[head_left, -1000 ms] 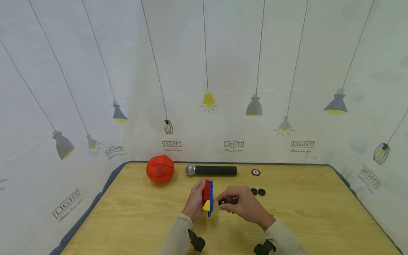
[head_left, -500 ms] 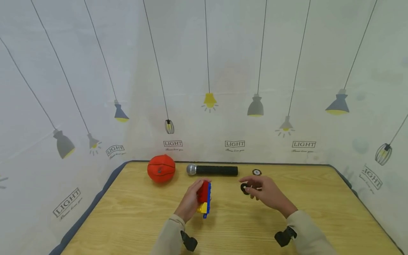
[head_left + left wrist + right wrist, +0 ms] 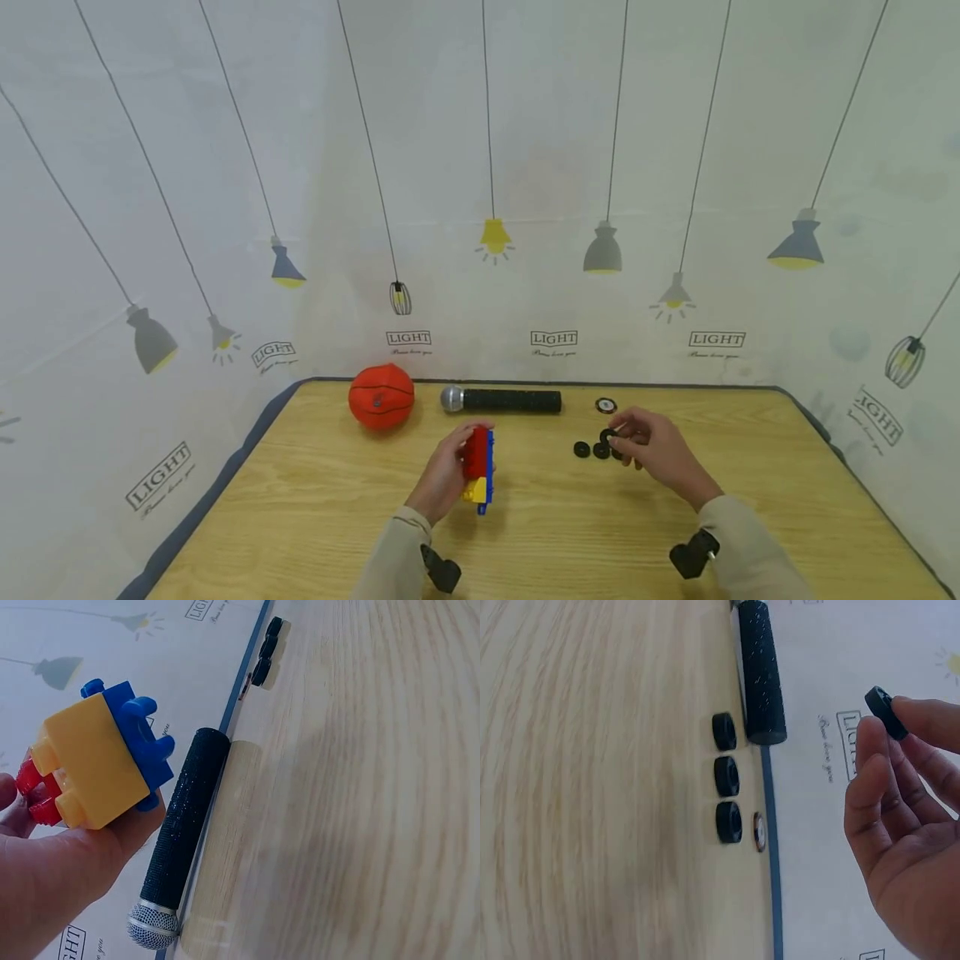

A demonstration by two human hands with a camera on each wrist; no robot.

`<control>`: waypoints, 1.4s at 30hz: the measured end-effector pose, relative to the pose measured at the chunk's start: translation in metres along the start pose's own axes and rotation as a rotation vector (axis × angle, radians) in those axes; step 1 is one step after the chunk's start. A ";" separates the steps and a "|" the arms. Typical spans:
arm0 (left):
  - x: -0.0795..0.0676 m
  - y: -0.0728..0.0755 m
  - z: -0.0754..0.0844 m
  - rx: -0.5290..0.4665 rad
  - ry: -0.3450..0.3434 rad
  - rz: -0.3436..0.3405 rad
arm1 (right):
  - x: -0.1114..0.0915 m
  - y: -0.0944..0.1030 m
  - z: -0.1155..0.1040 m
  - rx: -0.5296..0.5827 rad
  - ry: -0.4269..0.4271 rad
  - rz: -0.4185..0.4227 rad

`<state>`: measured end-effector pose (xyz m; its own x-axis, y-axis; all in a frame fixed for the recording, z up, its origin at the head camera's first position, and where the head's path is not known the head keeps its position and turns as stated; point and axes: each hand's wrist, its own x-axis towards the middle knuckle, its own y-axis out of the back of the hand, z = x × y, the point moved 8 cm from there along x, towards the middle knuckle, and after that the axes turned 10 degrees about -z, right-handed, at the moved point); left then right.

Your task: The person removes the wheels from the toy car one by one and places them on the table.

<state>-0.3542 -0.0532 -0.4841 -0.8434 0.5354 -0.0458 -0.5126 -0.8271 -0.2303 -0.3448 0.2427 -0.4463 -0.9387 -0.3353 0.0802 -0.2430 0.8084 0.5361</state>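
Note:
My left hand (image 3: 441, 477) grips a toy car of building blocks (image 3: 477, 457), held upright over the table left of centre. Its red block faces the palm, and a blue base with hook-like holders runs along the right side. The left wrist view shows its yellow block (image 3: 96, 761) close up. Between thumb and fingertips, my right hand (image 3: 666, 454) pinches a small black toy wheel (image 3: 885, 712). Below it, three similar wheels (image 3: 727, 777) stand in a row on the table. In the head view the right fingers partly cover one of them.
A black microphone (image 3: 510, 401) with a silver head lies along the table's back edge. Left of it sits a red ball (image 3: 381, 397) with dark lines. A small round chip (image 3: 606, 406) lies behind the wheels. A white printed curtain (image 3: 480, 308) encloses the table.
My right hand has moved right, away from the toy car, carrying the wheel to above the other wheels. The left hand with the car has shifted slightly left.

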 end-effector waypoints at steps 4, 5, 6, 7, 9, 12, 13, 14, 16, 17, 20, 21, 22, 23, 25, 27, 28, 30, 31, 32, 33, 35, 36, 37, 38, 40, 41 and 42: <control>-0.002 0.000 0.001 0.001 -0.002 -0.015 | -0.002 0.004 0.011 0.011 -0.032 0.013; -0.002 0.000 0.000 0.000 -0.001 -0.015 | -0.002 0.005 0.014 0.018 -0.041 0.016; -0.002 0.000 0.000 -0.002 0.002 -0.013 | -0.003 0.006 0.016 0.023 -0.050 0.021; -0.002 0.001 0.000 -0.003 0.002 -0.013 | -0.004 0.006 0.019 0.030 -0.057 0.022; -0.003 0.001 -0.001 -0.004 0.003 -0.011 | -0.006 0.008 0.023 0.037 -0.073 0.026; -0.004 0.001 0.000 -0.002 0.000 -0.014 | -0.008 0.010 0.030 0.031 -0.098 0.033; -0.004 0.001 0.000 -0.003 -0.002 -0.017 | -0.008 0.011 0.032 0.029 -0.108 0.037; -0.005 0.000 0.001 -0.001 -0.004 -0.021 | -0.009 0.011 0.034 0.022 -0.121 0.043; -0.004 0.000 0.001 -0.005 -0.005 -0.025 | -0.010 0.012 0.039 0.007 -0.154 0.055; -0.004 0.000 0.001 -0.011 -0.002 -0.026 | -0.010 0.012 0.042 0.002 -0.172 0.059; -0.003 0.000 0.000 -0.017 -0.002 -0.027 | -0.011 0.014 0.052 -0.004 -0.231 0.079; -0.003 0.000 -0.001 -0.023 0.000 -0.025 | -0.012 0.014 0.055 -0.005 -0.250 0.085; -0.003 0.000 -0.001 -0.022 -0.001 -0.026 | -0.012 0.015 0.058 -0.009 -0.266 0.092; -0.002 0.000 -0.001 -0.023 0.000 -0.024 | -0.012 0.016 0.061 -0.015 -0.281 0.100; -0.002 0.000 -0.002 -0.020 -0.003 -0.024 | -0.013 0.017 0.065 -0.036 -0.311 0.115; -0.001 -0.001 -0.002 -0.019 -0.006 -0.027 | -0.013 0.018 0.070 -0.055 -0.338 0.124; -0.001 -0.001 -0.002 -0.017 -0.007 -0.027 | -0.013 0.019 0.071 -0.063 -0.348 0.126; -0.002 -0.002 -0.002 -0.019 -0.009 -0.027 | -0.014 0.018 0.075 -0.065 -0.371 0.129; -0.002 -0.002 -0.002 -0.021 -0.007 -0.023 | -0.014 0.018 0.076 -0.062 -0.380 0.130; -0.002 -0.002 -0.001 -0.020 -0.006 -0.020 | -0.014 0.018 0.078 -0.057 -0.391 0.133; -0.002 -0.003 -0.001 -0.021 -0.004 -0.017 | -0.014 0.018 0.080 -0.054 -0.398 0.135; -0.003 -0.004 0.000 -0.018 0.001 -0.012 | -0.013 0.019 0.083 -0.045 -0.408 0.138; -0.003 -0.005 0.000 -0.016 0.004 -0.014 | -0.013 0.019 0.084 -0.042 -0.411 0.139; -0.003 -0.005 0.000 -0.014 0.007 -0.014 | -0.012 0.020 0.086 -0.041 -0.414 0.139; -0.002 -0.006 0.000 -0.011 0.009 -0.018 | -0.012 0.020 0.087 -0.036 -0.422 0.141; -0.002 -0.007 0.001 -0.006 0.013 -0.024 | -0.011 0.020 0.090 -0.027 -0.434 0.143; -0.002 -0.008 0.001 -0.003 0.014 -0.027 | -0.011 0.020 0.092 -0.024 -0.440 0.144; -0.003 -0.009 0.002 0.003 0.013 -0.032 | -0.011 0.021 0.093 -0.018 -0.445 0.144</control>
<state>-0.3478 -0.0474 -0.4802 -0.8241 0.5641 -0.0510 -0.5400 -0.8098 -0.2294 -0.3618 0.3082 -0.5143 -0.9771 0.0236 -0.2114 -0.1015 0.8216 0.5610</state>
